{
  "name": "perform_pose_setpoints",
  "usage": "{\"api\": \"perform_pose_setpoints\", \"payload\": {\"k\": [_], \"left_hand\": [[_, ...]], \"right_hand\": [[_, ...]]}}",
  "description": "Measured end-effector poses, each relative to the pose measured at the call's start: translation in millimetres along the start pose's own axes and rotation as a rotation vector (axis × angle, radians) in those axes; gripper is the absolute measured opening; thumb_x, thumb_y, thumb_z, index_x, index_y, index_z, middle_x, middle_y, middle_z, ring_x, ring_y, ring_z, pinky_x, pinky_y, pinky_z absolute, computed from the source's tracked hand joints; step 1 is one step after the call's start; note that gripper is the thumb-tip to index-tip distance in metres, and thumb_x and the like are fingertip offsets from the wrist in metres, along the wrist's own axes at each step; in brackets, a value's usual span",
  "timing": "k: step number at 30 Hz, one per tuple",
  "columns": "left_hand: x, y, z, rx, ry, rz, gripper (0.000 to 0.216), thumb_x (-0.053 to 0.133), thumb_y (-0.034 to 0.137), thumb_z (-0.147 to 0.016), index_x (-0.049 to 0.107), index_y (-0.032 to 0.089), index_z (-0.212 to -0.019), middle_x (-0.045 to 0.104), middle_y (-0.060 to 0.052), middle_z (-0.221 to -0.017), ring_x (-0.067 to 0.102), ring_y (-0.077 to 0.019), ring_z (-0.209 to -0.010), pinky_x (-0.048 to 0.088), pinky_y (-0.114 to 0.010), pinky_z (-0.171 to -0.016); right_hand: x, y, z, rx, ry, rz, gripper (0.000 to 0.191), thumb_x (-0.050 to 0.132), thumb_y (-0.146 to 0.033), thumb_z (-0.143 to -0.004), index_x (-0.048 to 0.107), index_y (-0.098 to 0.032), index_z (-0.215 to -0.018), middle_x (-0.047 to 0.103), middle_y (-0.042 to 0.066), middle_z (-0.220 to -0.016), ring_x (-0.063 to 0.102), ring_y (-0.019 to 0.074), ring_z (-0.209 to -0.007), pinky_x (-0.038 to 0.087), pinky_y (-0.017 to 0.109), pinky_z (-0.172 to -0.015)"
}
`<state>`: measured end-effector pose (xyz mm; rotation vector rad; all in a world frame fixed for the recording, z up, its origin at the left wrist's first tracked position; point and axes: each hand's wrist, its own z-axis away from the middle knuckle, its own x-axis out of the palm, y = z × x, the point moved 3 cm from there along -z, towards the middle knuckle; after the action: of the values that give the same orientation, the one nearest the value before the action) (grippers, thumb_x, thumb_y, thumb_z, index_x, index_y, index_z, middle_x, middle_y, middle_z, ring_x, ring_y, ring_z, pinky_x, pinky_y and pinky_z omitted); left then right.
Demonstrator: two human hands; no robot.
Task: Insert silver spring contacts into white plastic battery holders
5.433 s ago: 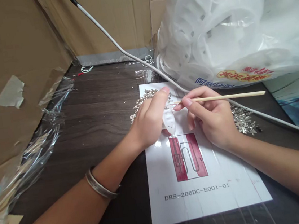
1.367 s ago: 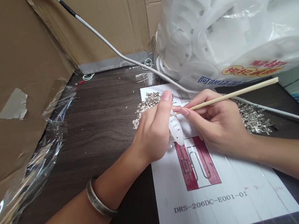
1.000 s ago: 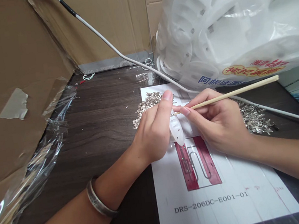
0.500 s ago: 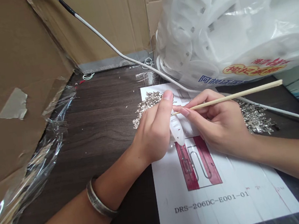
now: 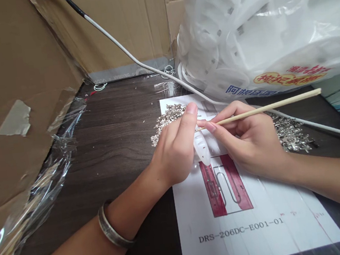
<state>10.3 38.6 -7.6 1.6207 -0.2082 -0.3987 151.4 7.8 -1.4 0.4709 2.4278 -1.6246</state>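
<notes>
My left hand (image 5: 177,149) is closed around a translucent white plastic part (image 5: 202,148), thumb pointing up; much of the part is hidden by the hand. Between the thumb and fingers of my right hand (image 5: 248,138) is a thin wooden stick (image 5: 266,107), slanting up to the right. Its tip meets the white part beside my left thumb; what exactly it touches is too small to make out. Under both hands lies a printed paper sheet (image 5: 240,247) with a red-and-white diagram (image 5: 226,184).
Small metal pieces lie in one pile (image 5: 167,117) behind my left hand and another pile (image 5: 293,133) right of my right hand. A big clear bag (image 5: 258,38) of white plastic parts stands at the back right. A white cable (image 5: 130,56) crosses behind; cardboard (image 5: 3,81) walls the left.
Almost nothing differs. The stick's far end and the white part have shifted very slightly; both hands keep their hold.
</notes>
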Motion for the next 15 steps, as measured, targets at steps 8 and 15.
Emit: {"api": "perform_pose_setpoints", "payload": {"k": [8, 15], "left_hand": [[-0.8, -3.4, 0.1, -0.03, -0.016, 0.009, 0.06, 0.027, 0.067, -0.096, 0.04, 0.021, -0.06, 0.045, -0.002, -0.056, 0.044, -0.0138, -0.055, 0.038, -0.03, -0.052], [-0.3, -1.0, 0.5, -0.03, -0.008, 0.01, 0.06, 0.027, 0.068, -0.096, 0.038, 0.021, -0.059, 0.043, -0.002, -0.054, 0.051, -0.0168, -0.063, 0.041, -0.031, -0.057]], "right_hand": [[-1.1, -1.0, 1.0, 0.015, 0.008, -0.009, 0.017, 0.072, -0.025, -0.088, 0.066, -0.018, -0.075, 0.061, 0.0, -0.073, 0.053, 0.0076, -0.055, 0.037, 0.02, -0.041], [-0.3, -1.1, 0.1, 0.017, 0.034, -0.028, 0.015, 0.072, -0.023, -0.088, 0.065, -0.018, -0.076, 0.059, -0.001, -0.068, 0.051, 0.0071, -0.051, 0.036, 0.021, -0.039]]}}
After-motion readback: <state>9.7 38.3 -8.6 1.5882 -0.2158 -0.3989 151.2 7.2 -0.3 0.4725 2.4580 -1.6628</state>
